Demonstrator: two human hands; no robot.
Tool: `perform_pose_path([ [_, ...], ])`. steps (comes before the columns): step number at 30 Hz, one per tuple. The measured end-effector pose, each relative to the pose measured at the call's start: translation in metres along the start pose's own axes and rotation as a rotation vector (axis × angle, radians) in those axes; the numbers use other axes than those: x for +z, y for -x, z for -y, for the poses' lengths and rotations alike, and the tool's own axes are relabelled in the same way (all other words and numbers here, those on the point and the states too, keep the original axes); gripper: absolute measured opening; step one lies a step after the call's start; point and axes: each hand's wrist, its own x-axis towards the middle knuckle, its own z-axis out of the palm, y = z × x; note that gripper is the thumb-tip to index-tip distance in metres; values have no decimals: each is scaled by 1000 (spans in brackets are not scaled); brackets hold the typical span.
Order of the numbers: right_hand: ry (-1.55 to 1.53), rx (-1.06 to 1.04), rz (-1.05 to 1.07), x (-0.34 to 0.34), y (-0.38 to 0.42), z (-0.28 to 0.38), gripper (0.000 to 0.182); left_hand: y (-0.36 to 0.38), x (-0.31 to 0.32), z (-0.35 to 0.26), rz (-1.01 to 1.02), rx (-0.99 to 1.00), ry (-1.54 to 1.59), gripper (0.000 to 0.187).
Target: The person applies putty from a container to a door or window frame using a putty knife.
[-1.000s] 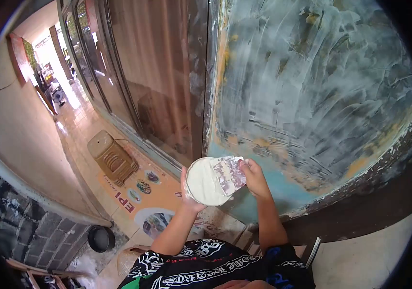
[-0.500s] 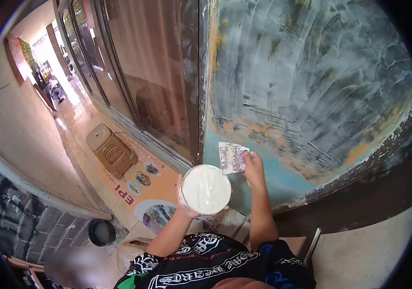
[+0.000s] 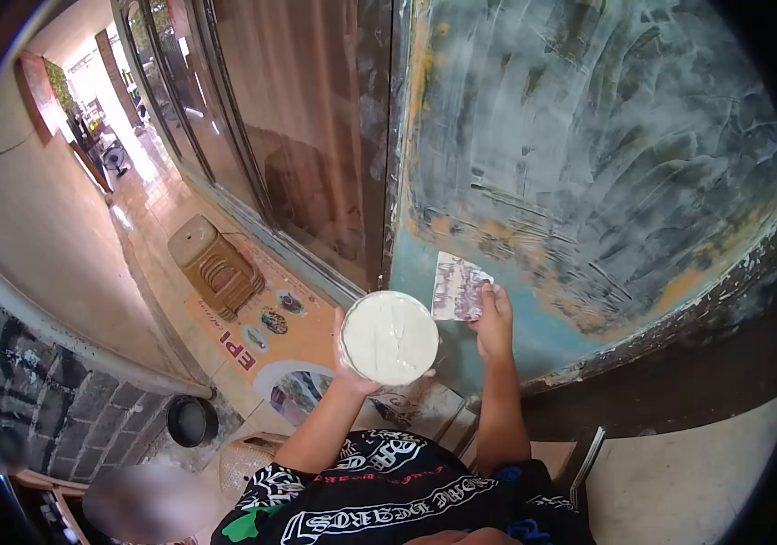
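Note:
A round tub of white putty [image 3: 389,338] rests in my left hand [image 3: 352,372], whose fingers wrap round its side and underside. The putty's surface is nearly level with the rim. My right hand [image 3: 493,325] is closed on a flat, smeared putty scraper [image 3: 458,287], held by its edge just right of the tub. Thumb and fingers pinch it. The scraper is apart from the tub. Beyond it stands a wall [image 3: 579,136] streaked with grey-white filler, with bare turquoise paint along its lower part.
To the left are a brown plastic stool [image 3: 211,263], an orange printed banner [image 3: 288,327] on the tiled floor and a black bucket [image 3: 192,421]. A glass window with a dark frame [image 3: 375,136] adjoins the wall. A grey block wall [image 3: 70,409] runs at lower left.
Both hands appear slightly higher in view, with the tub and scraper. The scraper has shifted right and turned a little, and the putty's surface markings look different.

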Motion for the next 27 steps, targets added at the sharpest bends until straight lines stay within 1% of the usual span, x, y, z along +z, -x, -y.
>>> perform_pose_path([
  [1,-89,-24,50,1,2,4,19,-4,4,-3,-59,48,36,97],
  [2,-90,-21,51,6,7,7,19,-8,7,-6,-116,94,71,96],
  [3,-139,-53,80,20,19,26,21,-13,2,-10,24,80,42,96],
  [4,-189,-90,109,29,24,39,25,-19,6,-13,27,80,41,96],
  [5,-188,-94,108,30,19,39,25,-26,12,-16,12,95,-36,95],
  [6,-101,-140,195,32,13,39,29,-34,16,-20,-3,110,-113,95],
  [7,-11,-187,282,34,8,42,33,-41,19,-24,43,119,-127,95],
  [8,-10,-191,280,37,5,45,33,-47,21,-27,48,117,-127,95],
  [10,121,-156,300,50,1,59,29,-57,25,-35,31,134,-129,94],
  [11,120,-163,322,52,-6,55,27,-60,28,-39,88,121,-68,93],
  [15,66,-201,285,62,-16,64,26,-71,41,-53,21,161,-146,94],
  [18,154,-232,301,80,-24,66,25,-80,39,-65,79,159,-146,94],
  [19,130,-247,303,85,-23,68,25,-82,41,-68,129,138,-153,94],
  [20,130,-252,304,87,-26,69,25,-85,41,-71,133,138,-155,94],
  [22,68,-277,258,92,-35,72,24,-90,42,-77,39,203,-98,91],
  [23,6,-244,245,96,-38,72,23,-92,42,-80,86,184,-75,92],
  [24,6,-246,245,97,-40,73,23,-93,42,-82,88,185,-76,92],
  [26,356,-343,237,98,-44,76,22,-96,43,-86,102,175,-160,93],
  [27,346,-344,232,98,-47,76,23,-95,47,-87,113,173,-174,96],
])
